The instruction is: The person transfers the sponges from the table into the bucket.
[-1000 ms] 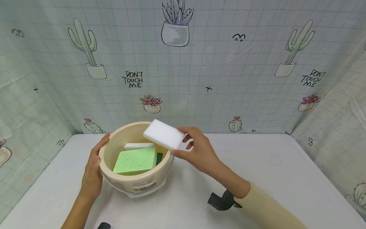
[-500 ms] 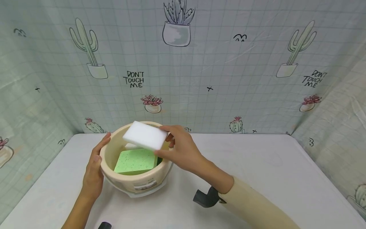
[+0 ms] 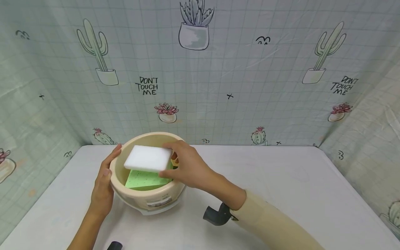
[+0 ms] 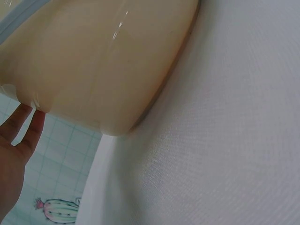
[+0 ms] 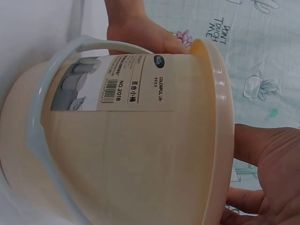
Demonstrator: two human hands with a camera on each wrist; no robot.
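My right hand (image 3: 190, 168) pinches a white block-shaped sponge (image 3: 147, 158) by its right end, thumb in front and fingers behind. The sponge is inside the rim of a cream plastic bucket (image 3: 137, 195), low over a green speckled sponge (image 3: 142, 181) and overlapping it in the head view. With straight fingers my left hand (image 3: 101, 191) steadies the bucket's left side, its thumb near the rim. In the left wrist view two fingertips of the left hand (image 4: 14, 150) touch the outer wall. The right wrist view hides the white sponge behind the bucket's rim (image 5: 222, 117).
The bucket stands on a white table (image 3: 281, 194), its pale blue handle (image 5: 35, 126) hanging down. A paper label (image 5: 117, 82) is on its wall. A printed cactus curtain (image 3: 203, 69) encloses the back and sides. A black object (image 3: 115, 246) shows at the bottom edge.
My right hand has carried the white sponge left and down, from over the bucket's right rim to inside it, just above the green sponge. The left hand keeps its place.
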